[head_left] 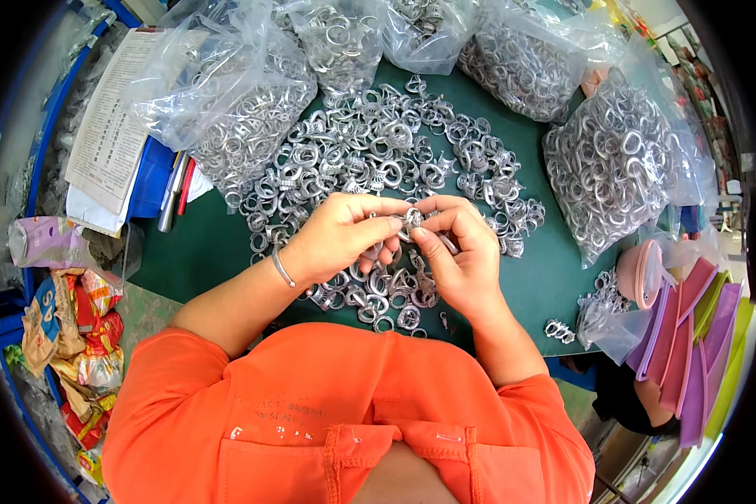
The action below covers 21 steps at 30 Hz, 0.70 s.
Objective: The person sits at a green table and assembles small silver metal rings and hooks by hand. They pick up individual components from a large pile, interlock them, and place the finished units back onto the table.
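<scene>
And here we are above the dark green table [529, 301], with clear bags lined along its far side and packed with silver rings. At the left we have a large, loosely open bag [168, 105], its rings showing through the plastic down to the table's heap. Next to it stands a second bag [334, 71], then a third bag [424, 57], and farther right a fourth bag [563, 50], all loaded with the same. Over at the right, a big bulging bag [689, 155] is filled with rings too. Near it we find a small bag [615, 329] with ring pieces by its mouth, and a pink cup [649, 273] tipped on its side; its contents we cannot make out.

Now to the hands! The silver ring [413, 218] is up between them, just over the near part of the loose heap [370, 160]. Our left hand [340, 231] comes in from the left, thumb and forefinger pinched narrow on the ring, other fingers curled beneath. Our right hand [464, 248] meets it, wrist bent inward, thumb and forefinger closed on the other side. Whether the curled fingers hide more rings, we cannot tell.
</scene>
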Motion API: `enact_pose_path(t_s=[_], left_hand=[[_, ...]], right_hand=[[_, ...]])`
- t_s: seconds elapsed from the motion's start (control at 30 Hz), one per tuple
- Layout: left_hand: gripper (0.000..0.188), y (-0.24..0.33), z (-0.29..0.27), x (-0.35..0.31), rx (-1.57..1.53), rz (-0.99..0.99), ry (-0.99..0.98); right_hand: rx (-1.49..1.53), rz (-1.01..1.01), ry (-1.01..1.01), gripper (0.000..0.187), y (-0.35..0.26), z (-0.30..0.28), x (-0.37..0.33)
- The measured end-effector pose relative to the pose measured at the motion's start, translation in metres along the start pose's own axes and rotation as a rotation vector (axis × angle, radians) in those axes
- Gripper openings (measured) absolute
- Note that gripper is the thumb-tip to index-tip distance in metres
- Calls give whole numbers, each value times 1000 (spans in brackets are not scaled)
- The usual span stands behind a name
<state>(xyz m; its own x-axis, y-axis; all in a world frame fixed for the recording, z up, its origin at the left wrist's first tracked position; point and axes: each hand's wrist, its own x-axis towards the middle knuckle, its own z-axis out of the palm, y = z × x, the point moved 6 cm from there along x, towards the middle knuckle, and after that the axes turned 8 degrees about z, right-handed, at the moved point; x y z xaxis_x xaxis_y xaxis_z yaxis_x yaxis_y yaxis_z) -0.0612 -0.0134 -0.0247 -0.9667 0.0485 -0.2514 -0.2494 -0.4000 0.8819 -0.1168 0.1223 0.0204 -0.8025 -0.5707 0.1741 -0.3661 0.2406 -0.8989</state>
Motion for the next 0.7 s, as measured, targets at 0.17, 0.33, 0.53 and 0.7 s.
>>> enact_pose_path(t_s=[0.17,0.33,0.53,0.7], left_hand=[[31,4,4,1,223,183,-30],[34,8,4,2,162,197,12],[23,10,5,1,167,206,-34],[17,4,2,3,103,133,-73]], right_hand=[[9,24,37,16,4,2,0],[128,148,5,24,11,1,1],[215,164,-64,21,14,1,3],[113,43,-174,12,4,-4,5]])
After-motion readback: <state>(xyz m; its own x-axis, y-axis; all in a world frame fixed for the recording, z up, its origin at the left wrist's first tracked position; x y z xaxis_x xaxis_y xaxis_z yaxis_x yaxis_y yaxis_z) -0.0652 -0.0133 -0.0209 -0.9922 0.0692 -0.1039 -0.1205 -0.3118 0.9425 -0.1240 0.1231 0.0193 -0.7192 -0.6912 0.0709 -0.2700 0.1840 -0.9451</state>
